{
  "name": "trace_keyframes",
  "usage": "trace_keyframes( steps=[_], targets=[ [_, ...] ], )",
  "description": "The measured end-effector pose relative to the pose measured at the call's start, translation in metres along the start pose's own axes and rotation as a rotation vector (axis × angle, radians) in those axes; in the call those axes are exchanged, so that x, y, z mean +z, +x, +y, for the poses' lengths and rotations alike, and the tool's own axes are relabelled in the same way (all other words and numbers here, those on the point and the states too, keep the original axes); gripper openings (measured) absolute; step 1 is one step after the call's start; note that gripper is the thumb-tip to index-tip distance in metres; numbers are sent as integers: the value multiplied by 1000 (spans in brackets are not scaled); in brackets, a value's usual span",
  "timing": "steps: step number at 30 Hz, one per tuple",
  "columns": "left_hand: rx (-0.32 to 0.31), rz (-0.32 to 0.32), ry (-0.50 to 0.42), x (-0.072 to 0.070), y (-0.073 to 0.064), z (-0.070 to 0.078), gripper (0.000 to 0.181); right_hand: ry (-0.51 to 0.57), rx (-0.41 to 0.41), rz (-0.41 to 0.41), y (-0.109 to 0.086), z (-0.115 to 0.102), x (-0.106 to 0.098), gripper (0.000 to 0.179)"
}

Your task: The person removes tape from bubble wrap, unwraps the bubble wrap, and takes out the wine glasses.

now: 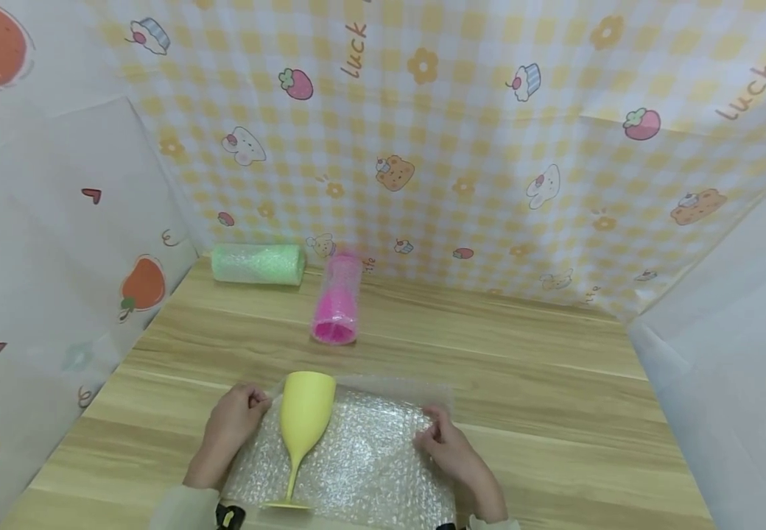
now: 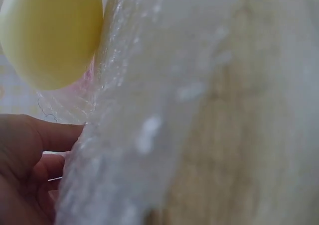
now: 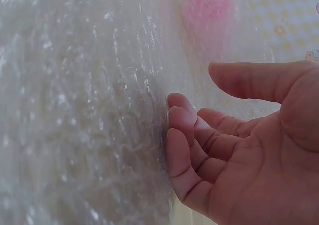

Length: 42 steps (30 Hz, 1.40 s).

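Observation:
A yellow goblet [image 1: 306, 412] lies on its side on a sheet of bubble wrap [image 1: 376, 449], left of the middle, its bowl away from me and its foot near the front edge. My left hand [image 1: 233, 419] pinches the sheet's left edge beside the bowl. In the left wrist view, the thumb [image 2: 62, 136] presses against the wrap, with the goblet [image 2: 52, 36] just beyond. My right hand [image 1: 452, 453] is at the sheet's right side. The right wrist view shows its fingertips [image 3: 178, 150] against the wrap [image 3: 99, 115], with the thumb held apart from them.
At the back left of the wooden table [image 1: 529, 368] lies a green bubble-wrapped roll [image 1: 257, 265]. To its right lies a pink goblet [image 1: 336, 302] rolled in bubble wrap. A patterned cloth [image 1: 462, 147] hangs behind the table, with pale sheets on both sides.

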<state>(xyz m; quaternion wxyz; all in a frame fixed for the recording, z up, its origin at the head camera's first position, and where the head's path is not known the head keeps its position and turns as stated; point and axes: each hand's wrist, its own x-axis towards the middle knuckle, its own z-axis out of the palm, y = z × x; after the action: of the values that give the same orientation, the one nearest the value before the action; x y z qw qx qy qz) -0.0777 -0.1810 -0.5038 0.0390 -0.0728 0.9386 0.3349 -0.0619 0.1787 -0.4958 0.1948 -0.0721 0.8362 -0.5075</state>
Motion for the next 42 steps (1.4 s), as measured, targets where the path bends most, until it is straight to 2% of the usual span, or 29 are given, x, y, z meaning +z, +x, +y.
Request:
trace_keyframes(
  steps=[3,4,5,8,10,12,15,19,23,27,29,31,35,37,39,42],
  targets=[
    [1,-2,4,2,1,1,10,-20,-22,41,-1,3,0,53],
    [2,16,7,3,0,2,9,-25,-35,50,-1,4,-1,53],
    [1,21,3,5,0,3,8,-45,-76,53,-2,5,-2,52],
    [4,33,8,7,-4,9,10,-52,-91,62,-3,6,-4,51],
    [11,25,20,8,-10,18,14,-56,-51,59,-5,5,-4,52],
    [23,-7,31,7,-18,29,18,-47,26,65,-6,3,-5,54],
    [55,-53,26,7,-27,48,21,-47,93,70,-9,2,-6,55],
    [127,-90,7,10,-30,63,29,-47,117,80,-11,4,-8,55],
    [177,-98,33,16,-23,61,35,-66,113,75,-12,7,-10,55],
    [177,-104,30,20,-13,53,36,-70,110,65,-12,9,-11,54],
    [159,-128,-16,21,-7,49,36,-66,112,66,-12,8,-11,54],
    [120,-177,-100,21,-2,43,36,-62,113,69,-11,8,-11,54],
    [4,-279,-346,18,7,29,35,-60,113,73,-10,9,-11,53],
    [-34,-317,-442,15,10,23,36,-64,111,75,-10,10,-11,53],
    [-57,-357,-502,13,13,20,38,-66,108,74,-9,10,-11,53],
    [-51,-406,-536,10,15,19,46,-73,103,68,-9,9,-12,54]
  ],
)
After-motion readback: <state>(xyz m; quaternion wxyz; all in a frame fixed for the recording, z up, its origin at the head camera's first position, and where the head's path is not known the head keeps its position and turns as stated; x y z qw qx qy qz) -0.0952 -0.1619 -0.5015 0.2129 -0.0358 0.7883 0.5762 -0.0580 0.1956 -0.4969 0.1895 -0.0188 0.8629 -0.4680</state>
